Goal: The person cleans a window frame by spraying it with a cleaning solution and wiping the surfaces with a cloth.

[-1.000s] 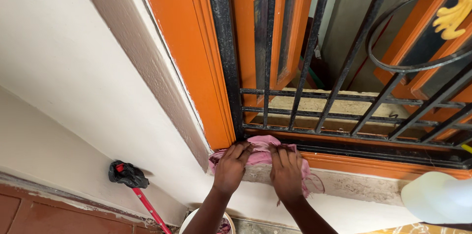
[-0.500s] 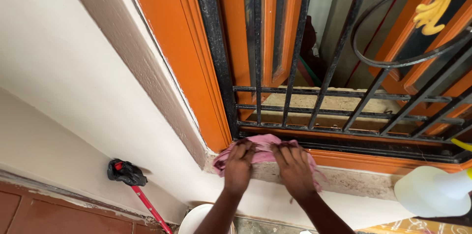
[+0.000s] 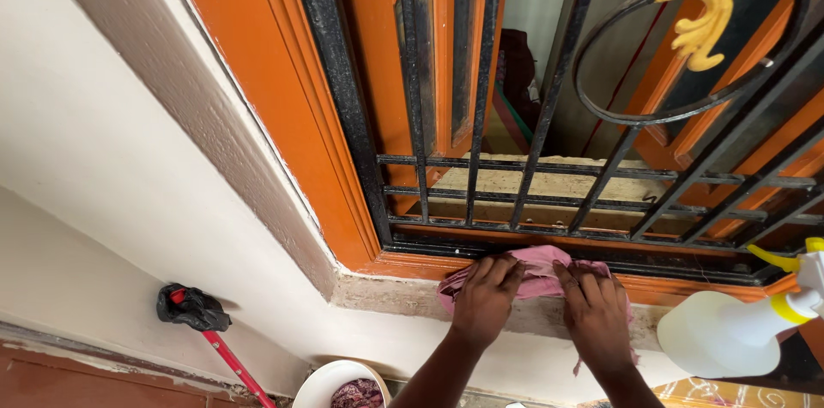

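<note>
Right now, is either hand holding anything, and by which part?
Both hands press one pink cloth flat on the window sill: the left hand on its left end, the right hand on its right end.

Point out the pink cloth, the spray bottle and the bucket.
pink cloth [image 3: 539,275], head view, on the bunched fold between the hands.
spray bottle [image 3: 721,338], head view, on its white body.
bucket [image 3: 322,380], head view, on its white rim.
</note>
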